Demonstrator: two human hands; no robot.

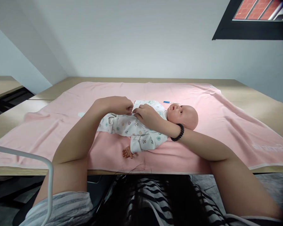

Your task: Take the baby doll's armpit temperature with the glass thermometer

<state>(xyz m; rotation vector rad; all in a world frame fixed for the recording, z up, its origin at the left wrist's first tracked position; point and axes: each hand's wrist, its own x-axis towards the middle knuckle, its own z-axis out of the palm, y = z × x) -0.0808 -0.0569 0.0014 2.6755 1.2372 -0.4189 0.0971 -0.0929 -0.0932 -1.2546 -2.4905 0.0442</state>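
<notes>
A baby doll (182,116) lies on its back, its head to the right, dressed in a white romper (129,125) with small coloured prints. My left hand (122,105) is closed, its fingertips pinching the romper's far side near the waist. Close beside it, my right hand (149,116) lies across the doll's chest, thumb and fingers also closed on the cloth there. The spot between my fingertips is small and partly hidden. The doll's near arm stretches toward me, its hand (127,152) showing past the cuff.
A pink towel (230,138) covers much of the wooden table (256,97). Beyond the doll's head lies a thin blue-and-white stick, likely a thermometer (171,102). A white wall stands behind, and a pale bar (38,157) crosses the lower left.
</notes>
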